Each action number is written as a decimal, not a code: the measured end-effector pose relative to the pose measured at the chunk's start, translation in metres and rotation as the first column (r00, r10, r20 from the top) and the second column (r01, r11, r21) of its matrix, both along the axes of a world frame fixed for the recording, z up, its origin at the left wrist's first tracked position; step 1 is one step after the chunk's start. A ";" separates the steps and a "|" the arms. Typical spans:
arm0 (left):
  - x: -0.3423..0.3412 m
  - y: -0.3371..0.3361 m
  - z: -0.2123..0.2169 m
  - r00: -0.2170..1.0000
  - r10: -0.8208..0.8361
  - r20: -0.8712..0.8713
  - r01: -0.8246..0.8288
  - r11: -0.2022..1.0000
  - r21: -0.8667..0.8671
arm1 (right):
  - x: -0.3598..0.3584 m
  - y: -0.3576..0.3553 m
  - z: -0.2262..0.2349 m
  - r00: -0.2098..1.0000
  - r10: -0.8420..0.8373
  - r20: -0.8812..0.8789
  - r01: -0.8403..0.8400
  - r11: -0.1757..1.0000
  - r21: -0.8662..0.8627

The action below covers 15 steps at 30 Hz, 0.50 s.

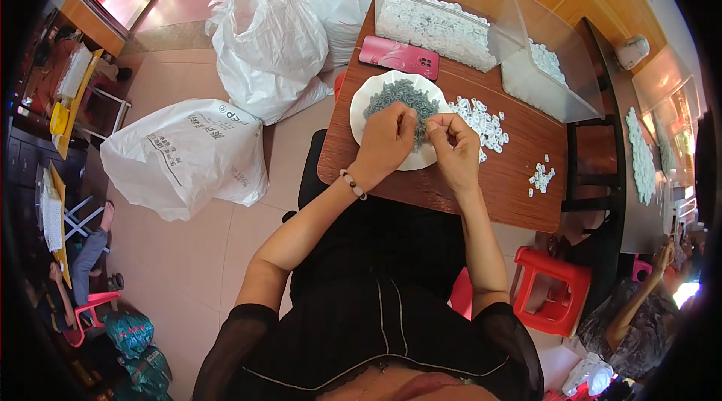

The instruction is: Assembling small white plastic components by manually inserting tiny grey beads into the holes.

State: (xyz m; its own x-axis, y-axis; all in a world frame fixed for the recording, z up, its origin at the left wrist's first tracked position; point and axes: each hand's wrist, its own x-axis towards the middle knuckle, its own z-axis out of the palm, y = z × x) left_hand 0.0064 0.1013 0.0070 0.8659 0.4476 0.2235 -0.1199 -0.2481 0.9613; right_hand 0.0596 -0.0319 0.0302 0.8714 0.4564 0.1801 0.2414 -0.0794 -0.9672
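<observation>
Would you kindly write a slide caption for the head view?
Left hand and right hand, close together above a white plate of small grey pieces, beside white pieces on a brown table.

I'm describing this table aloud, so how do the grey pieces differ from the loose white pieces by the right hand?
Shape: the grey pieces look thin, the white pieces flat and rounded.
Place: the grey pieces fill a plate; the white pieces lie on the table.
Both are small and loosely heaped.
</observation>
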 end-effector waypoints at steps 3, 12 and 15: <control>-0.001 0.001 0.003 0.999 0.049 -0.021 -0.047 0.993 0.112 | 0.001 -0.003 -0.002 1.000 -0.011 0.025 0.011 1.000 0.000; -0.013 -0.013 0.007 0.987 -0.157 0.022 0.159 0.980 -0.119 | -0.009 -0.016 0.011 0.988 -0.067 0.142 0.081 0.992 -0.098; -0.016 -0.016 0.011 0.970 -0.240 -0.034 0.218 0.926 -0.307 | -0.012 -0.028 0.014 0.973 -0.088 0.212 0.121 0.982 -0.145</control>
